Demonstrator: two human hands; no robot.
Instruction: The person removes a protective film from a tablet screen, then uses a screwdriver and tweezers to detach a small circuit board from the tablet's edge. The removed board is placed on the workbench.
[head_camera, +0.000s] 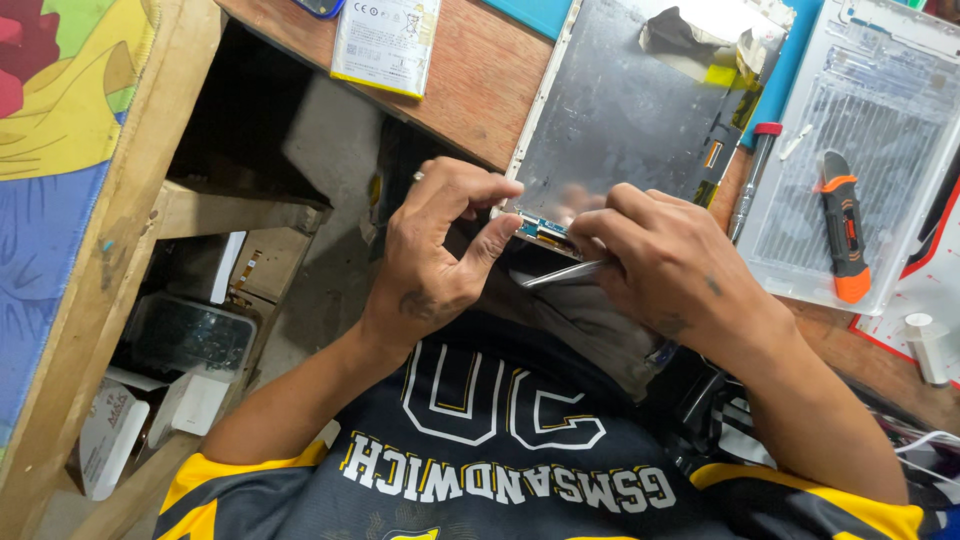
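An opened tablet shell, grey metal inside with a pale rim, lies on the wooden bench with its near edge hanging over the front. My left hand pinches that near edge, thumb and forefinger on the small blue and gold connector area. My right hand grips metal tweezers, their tips pointing left under the same edge. A flex cable with yellow tape runs along the tablet's right side.
A flat white battery lies at the bench's far left. A red-capped screwdriver lies beside the tablet. An orange and black knife rests on a clear tray. A small white bottle stands at right. Boxes sit under the bench.
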